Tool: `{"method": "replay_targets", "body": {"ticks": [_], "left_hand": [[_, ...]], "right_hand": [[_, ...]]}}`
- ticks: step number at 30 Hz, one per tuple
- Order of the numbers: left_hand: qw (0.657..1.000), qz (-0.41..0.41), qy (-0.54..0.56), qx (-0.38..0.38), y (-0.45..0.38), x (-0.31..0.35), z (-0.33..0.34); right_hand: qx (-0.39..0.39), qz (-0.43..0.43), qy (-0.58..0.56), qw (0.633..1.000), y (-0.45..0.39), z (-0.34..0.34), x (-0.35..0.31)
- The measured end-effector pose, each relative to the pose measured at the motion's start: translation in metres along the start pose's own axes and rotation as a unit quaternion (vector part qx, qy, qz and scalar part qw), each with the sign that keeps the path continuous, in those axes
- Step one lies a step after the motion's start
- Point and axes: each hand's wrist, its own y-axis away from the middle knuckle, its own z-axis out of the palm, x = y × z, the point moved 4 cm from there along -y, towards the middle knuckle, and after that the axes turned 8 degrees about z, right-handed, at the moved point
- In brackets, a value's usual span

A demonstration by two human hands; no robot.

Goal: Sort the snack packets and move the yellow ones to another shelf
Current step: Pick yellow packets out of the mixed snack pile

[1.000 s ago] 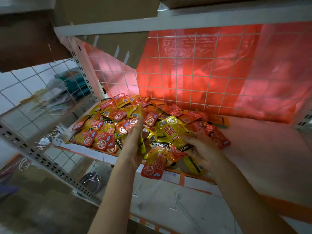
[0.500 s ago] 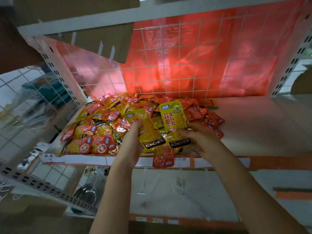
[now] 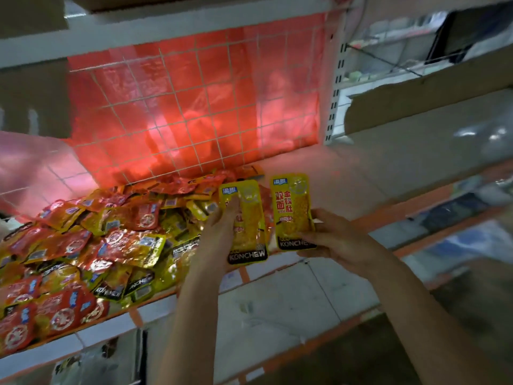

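A heap of red and yellow snack packets [image 3: 91,245] covers the left part of the white shelf [image 3: 347,184]. My left hand [image 3: 213,240] grips an upright yellow packet [image 3: 249,226] marked KONCHEW at the heap's right edge; a red packet seems tucked behind it. My right hand [image 3: 336,240] holds a second yellow packet [image 3: 291,209] upright just to the right, above the shelf's front edge. The two packets stand side by side, a small gap between them.
A white wire grid with red plastic [image 3: 194,107] backs the shelf. A perforated upright [image 3: 334,87] bounds it on the right, with neighbouring shelves [image 3: 433,151] beyond. The shelf's right half is bare. An orange-striped front lip [image 3: 244,273] runs below the packets.
Both hands have lifted their yellow packets off the heap and carried them to the right. The view has swung right, so the heap now lies at the left.
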Motion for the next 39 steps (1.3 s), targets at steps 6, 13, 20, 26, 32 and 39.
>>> {"method": "replay_targets", "body": {"ticks": [6, 13, 20, 26, 32, 39], "left_hand": [[0.995, 0.045, -0.008, -0.091, -0.013, -0.003, 0.104], [0.974, 0.04, 0.006, -0.221, 0.013, -0.014, 0.242], [0.957, 0.026, 0.014, -0.288, 0.049, -0.041, 0.391], [0.937, -0.002, 0.042, -0.346, 0.091, -0.061, 0.513], [0.925, -0.034, 0.025, -0.378, 0.108, -0.078, 0.615], [0.908, -0.032, -0.015, -0.417, 0.095, -0.1, 0.735]], "right_hand": [[0.127, 0.0, 0.019, 0.992, 0.05, -0.082, 0.0], [0.268, 0.023, -0.019, 0.963, 0.113, -0.186, 0.014], [0.352, -0.009, -0.082, 0.932, 0.184, -0.304, 0.029], [0.409, -0.031, -0.147, 0.9, 0.248, -0.395, 0.033], [0.47, -0.035, -0.187, 0.862, 0.292, -0.483, 0.04], [0.492, -0.063, -0.219, 0.84, 0.305, -0.585, 0.025]]}}
